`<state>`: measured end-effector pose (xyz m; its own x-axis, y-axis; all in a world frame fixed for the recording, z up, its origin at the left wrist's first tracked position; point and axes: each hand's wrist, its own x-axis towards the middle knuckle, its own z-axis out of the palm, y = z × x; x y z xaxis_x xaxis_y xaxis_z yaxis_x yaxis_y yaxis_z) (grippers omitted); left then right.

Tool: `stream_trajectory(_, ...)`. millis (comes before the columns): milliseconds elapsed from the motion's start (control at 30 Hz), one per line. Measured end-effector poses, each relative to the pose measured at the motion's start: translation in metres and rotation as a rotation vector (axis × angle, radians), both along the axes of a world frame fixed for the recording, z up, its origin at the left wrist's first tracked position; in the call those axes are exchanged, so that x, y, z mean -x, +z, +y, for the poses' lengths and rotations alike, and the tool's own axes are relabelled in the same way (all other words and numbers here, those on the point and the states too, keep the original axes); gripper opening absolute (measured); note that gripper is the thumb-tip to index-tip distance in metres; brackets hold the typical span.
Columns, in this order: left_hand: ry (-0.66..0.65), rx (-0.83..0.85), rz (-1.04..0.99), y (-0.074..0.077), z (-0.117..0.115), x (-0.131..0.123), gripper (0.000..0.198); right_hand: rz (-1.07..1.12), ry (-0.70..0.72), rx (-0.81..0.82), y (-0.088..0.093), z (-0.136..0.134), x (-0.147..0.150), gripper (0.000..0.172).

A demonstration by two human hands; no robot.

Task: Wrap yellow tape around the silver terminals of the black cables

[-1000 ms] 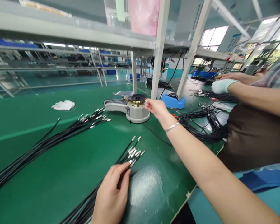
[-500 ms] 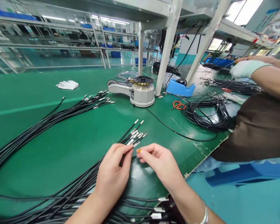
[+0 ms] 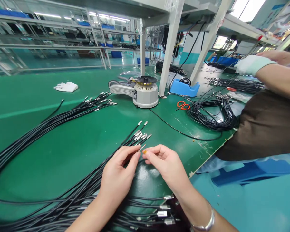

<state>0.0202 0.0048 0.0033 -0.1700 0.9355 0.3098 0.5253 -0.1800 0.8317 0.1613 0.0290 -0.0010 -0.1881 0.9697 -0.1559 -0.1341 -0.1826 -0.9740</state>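
Observation:
My left hand (image 3: 120, 167) pinches a black cable close to its metal connector (image 3: 142, 148), which pokes out past the fingertips. Facing it, my right hand (image 3: 163, 162) holds a small piece of amber tape (image 3: 145, 152) between thumb and forefinger, right beside that connector; whether they touch I cannot tell. Just beyond my hands lie several silver connector ends (image 3: 140, 135) of a black cable bundle (image 3: 87, 180). More cables with metal plugs (image 3: 162, 213) lie under my forearms at the table's near edge.
A round tape dispenser (image 3: 145, 95) stands ahead, with a blue tape holder (image 3: 185, 87) and orange-handled scissors (image 3: 183, 105) to its right. Another cable bundle (image 3: 50, 119) and a white glove (image 3: 66, 87) lie left. Coiled cables (image 3: 212, 112) sit near a co-worker's gloved hand (image 3: 252, 66).
My right hand has brought the amber tape closer to the connector in my left hand. The connector has turned slightly edge-on. The whole view has shifted a little.

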Motion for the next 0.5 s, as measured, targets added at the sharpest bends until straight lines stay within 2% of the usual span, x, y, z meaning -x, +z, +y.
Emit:
stream_trajectory(133, -0.03, -0.032, -0.006, 0.001, -0.002, -0.001, 0.01, 0.017, -0.019, 0.03, 0.005, -0.006, 0.0, 0.018)
stream_trajectory(367, -0.019, -0.24, 0.207, -0.007, -0.008, 0.001, 0.01, 0.117, -0.054, 0.066, 0.007, -0.013, 0.006, 0.02)
stream_trajectory(500, -0.075, -0.347, 0.298, -0.007, -0.008, 0.003, 0.018, 0.129, -0.054, 0.089, 0.009, -0.013, 0.007, 0.02)
